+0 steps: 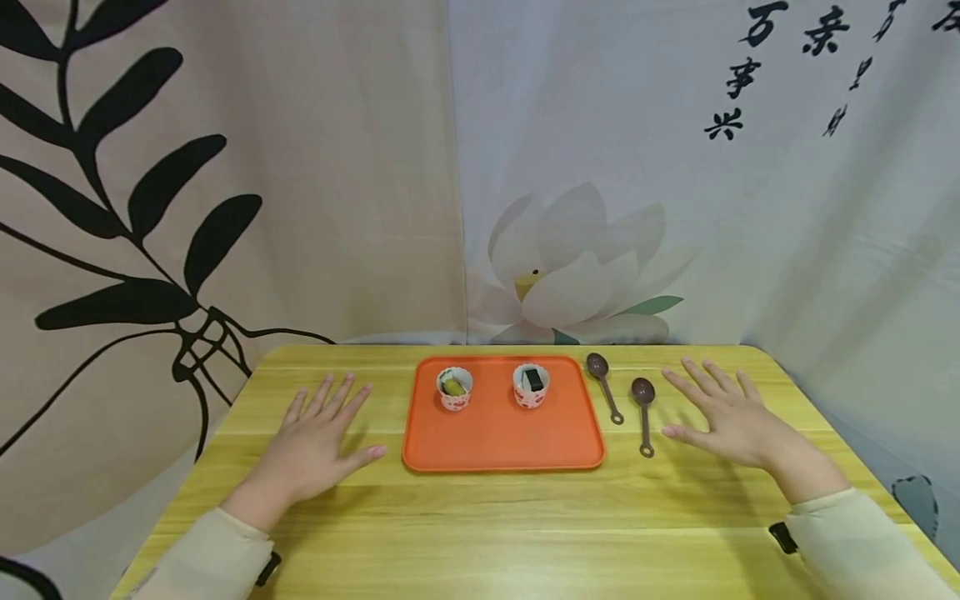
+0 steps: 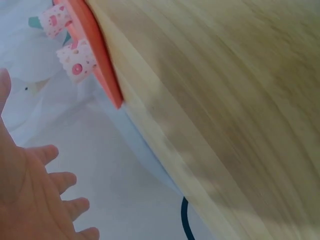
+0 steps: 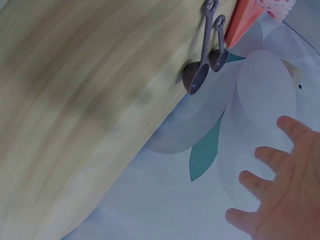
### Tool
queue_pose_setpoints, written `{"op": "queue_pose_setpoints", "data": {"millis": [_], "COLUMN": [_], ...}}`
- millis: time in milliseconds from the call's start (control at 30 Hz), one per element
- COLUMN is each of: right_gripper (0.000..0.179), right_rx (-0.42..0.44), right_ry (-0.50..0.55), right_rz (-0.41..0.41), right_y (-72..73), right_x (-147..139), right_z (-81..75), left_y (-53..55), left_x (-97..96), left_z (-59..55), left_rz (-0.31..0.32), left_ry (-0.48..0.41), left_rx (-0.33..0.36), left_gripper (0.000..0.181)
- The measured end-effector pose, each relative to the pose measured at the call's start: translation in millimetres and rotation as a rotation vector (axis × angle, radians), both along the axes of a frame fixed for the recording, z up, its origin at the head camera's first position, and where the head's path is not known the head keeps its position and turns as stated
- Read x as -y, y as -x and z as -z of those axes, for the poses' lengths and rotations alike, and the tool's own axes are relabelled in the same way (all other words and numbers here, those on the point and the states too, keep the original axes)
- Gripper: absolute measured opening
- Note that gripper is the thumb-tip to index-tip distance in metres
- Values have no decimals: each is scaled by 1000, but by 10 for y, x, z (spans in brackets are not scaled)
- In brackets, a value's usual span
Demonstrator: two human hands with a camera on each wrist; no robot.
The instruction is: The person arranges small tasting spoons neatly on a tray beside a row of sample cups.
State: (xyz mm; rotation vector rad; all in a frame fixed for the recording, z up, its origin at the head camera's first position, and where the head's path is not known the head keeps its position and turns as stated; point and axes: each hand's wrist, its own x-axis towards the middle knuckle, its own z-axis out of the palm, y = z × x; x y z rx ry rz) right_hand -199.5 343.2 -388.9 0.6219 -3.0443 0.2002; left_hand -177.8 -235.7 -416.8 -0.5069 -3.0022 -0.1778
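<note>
Pale sleeves [image 1: 206, 557] lead to left hand [image 1: 311, 450] and right hand [image 1: 727, 422], both spread, empty; nearer brown spoon [image 1: 642, 390] looks light, stiff, best pinched by handle [image 1: 646, 427].

- I hold the left hand [image 1: 315, 450] extended, its fingers [image 1: 352, 406] straight and fanned, its thumb [image 1: 363, 458] pointing inward.
- Opposite, my right hand [image 1: 727, 421] mirrors the pose, fingers spread, thumb angled inward.
- Both forearms [image 1: 855, 533] reach in from the lower corners of my head view, backs of the hands facing its camera.
- My left-wrist feed shows the left palm [image 2: 30, 200]; my right-wrist feed, the right palm [image 3: 292, 195].
</note>
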Motion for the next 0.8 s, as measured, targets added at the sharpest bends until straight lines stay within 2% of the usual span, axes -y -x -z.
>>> {"op": "queue_pose_setpoints", "data": {"millis": [400, 667, 800], "right_gripper": [87, 87, 87], "right_rx": [15, 48, 56], "right_ry": [30, 68, 79], "right_rz": [-22, -26, -25], "right_y": [-15, -27, -23], "right_x": [178, 328, 388], "right_z": [11, -8, -7], "left_y": [1, -2, 9], "left_x": [-101, -216, -287], "left_z": [17, 9, 4], "left_rz": [5, 11, 7], "left_ry": [-39, -72, -73], "left_rx": [25, 14, 34], "left_gripper": [94, 92, 94]}}
